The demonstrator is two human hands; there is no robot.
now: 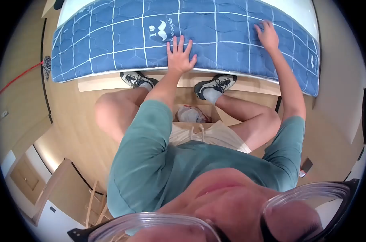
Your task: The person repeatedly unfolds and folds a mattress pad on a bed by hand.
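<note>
A blue quilted mattress pad (126, 44) with a white grid and printed white lettering lies across the bed in front of me. My left hand (180, 58) rests palm down on it near its front edge, fingers spread, just right of the mustache print (162, 30). Farther right and deeper in, my right hand (268, 37) touches the pad with fingers apart and slightly bent. Neither hand has anything in its grasp. A white sheet or mattress (292, 9) shows beyond the pad's far edge.
My shoes (215, 85) are against the pale wooden bed base (98, 83). Between my legs stands an open cardboard box (214, 111) with a white plastic bag (191, 114) inside. A red-handled mop (46, 66) is at the left. A wooden rack (91, 201) stands at lower left.
</note>
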